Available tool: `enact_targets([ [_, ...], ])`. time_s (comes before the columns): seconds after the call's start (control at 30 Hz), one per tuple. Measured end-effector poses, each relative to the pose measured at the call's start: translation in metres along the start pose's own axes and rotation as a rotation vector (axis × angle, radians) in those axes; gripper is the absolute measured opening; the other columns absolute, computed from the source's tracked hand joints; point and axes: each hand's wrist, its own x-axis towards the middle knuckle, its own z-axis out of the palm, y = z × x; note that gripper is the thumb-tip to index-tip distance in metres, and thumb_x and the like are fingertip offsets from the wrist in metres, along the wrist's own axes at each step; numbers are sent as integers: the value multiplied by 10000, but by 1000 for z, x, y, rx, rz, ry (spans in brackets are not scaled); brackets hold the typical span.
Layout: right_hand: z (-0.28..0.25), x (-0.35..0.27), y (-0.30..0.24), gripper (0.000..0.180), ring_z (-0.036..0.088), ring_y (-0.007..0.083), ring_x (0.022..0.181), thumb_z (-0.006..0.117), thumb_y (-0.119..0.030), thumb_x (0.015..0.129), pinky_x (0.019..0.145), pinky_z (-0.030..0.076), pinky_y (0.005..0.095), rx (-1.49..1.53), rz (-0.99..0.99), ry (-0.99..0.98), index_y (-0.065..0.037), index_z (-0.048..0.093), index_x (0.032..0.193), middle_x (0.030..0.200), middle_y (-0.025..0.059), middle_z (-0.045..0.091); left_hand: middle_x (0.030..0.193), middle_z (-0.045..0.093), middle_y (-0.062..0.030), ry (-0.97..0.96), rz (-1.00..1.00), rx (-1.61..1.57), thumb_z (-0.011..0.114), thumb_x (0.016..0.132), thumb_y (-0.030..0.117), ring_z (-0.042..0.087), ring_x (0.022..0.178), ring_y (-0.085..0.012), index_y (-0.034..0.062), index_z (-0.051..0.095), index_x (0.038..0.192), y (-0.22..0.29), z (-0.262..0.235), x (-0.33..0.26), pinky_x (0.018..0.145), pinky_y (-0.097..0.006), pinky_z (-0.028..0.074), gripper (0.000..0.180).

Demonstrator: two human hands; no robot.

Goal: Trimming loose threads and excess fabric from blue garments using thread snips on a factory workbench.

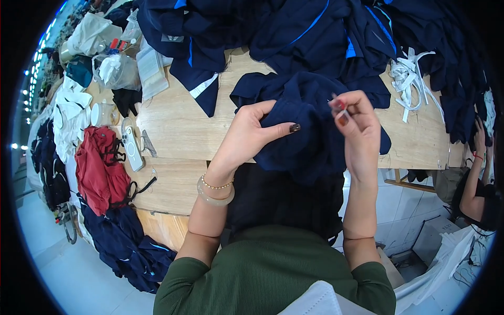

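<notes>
Wooden worktable (178,126), pale grain, is heaped along its far edge with soft navy garments with blue trim (294,31). One navy garment (299,121), matte knit, drapes over the near edge. Left hand (247,131) pinches its fold, thumb on top. Right hand (357,126) grips a slim metal tool (338,107) between fingertips. Crumpled red cloth (97,168) and white tape strips (409,79) lie apart.
</notes>
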Motion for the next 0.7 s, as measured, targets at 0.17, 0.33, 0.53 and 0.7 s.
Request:
enact_targets([
  [0.17, -21, 3, -6, 220, 514, 51, 759, 729, -143, 810, 653, 402, 190, -488, -79, 103, -25, 598, 942, 846, 3, 597, 752, 646, 4, 37, 50, -13, 725, 790, 70, 534, 714, -24, -42, 634, 842, 5, 3, -3, 644, -195, 463, 153],
  [0.33, -5, -5, -17, 255, 497, 138, 657, 786, -137, 712, 555, 398, 249, -989, -329, 20, -22, 610, 857, 726, 48, 551, 755, 635, 8, 55, 56, -32, 720, 789, 55, 516, 701, -24, -33, 634, 876, 8, 7, -4, 634, -195, 450, 151],
  [0.53, 4, -8, -16, 281, 476, 194, 654, 804, -128, 653, 596, 363, 310, -1110, -410, -25, -39, 583, 802, 713, 30, 542, 778, 635, 3, 76, 66, -36, 700, 789, 28, 518, 722, -28, -29, 627, 888, 9, 10, -4, 645, -197, 450, 135],
  [0.7, 5, -8, -16, 281, 473, 196, 657, 803, -127, 654, 590, 344, 315, -1131, -441, -13, -39, 578, 798, 716, 32, 545, 784, 640, -3, 87, 75, -24, 699, 786, 24, 523, 725, -34, -27, 626, 897, 10, 13, -4, 651, -204, 451, 142],
])
